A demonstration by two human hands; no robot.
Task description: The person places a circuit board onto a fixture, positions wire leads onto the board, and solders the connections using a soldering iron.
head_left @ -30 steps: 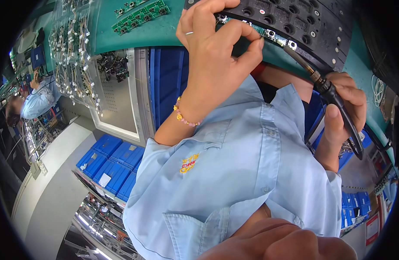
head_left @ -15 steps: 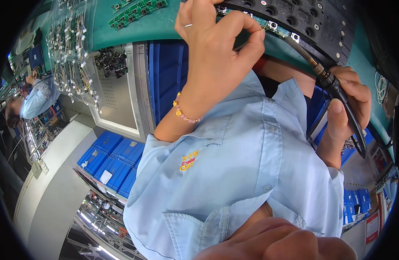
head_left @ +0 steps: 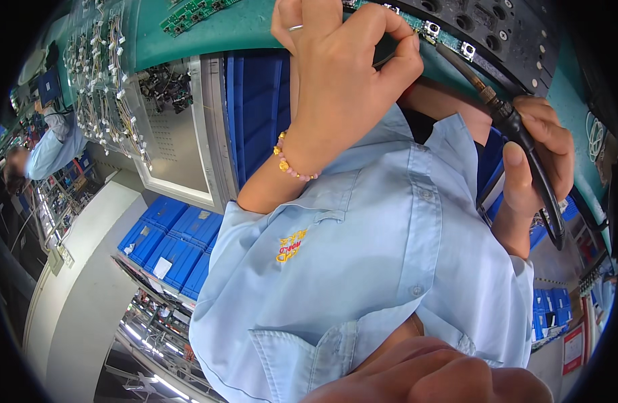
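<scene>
My left hand [head_left: 336, 74], with a ring and a beaded bracelet, is raised at the top of the view. Its thumb and forefinger pinch a thin wire [head_left: 384, 60] just below a narrow green circuit board [head_left: 426, 28]. The board lies in a black fixture with round holes [head_left: 517, 33]. My right hand [head_left: 534, 158] grips the black handle of a soldering iron [head_left: 517, 131]. The iron's metal tip points up and left toward the board. My light blue shirt [head_left: 363, 269] fills the middle of the view.
A green bench mat [head_left: 208, 30] runs across the top, with more green boards [head_left: 195, 10] on it. Bundles of white-plugged wires [head_left: 107, 87] hang at the left. Blue bins [head_left: 168, 235] sit below. Another person in a blue shirt [head_left: 50, 148] works at far left.
Both hands and the board have drifted toward the top edge of the view. The left hand keeps its pinch and the right hand keeps the iron at the board.
</scene>
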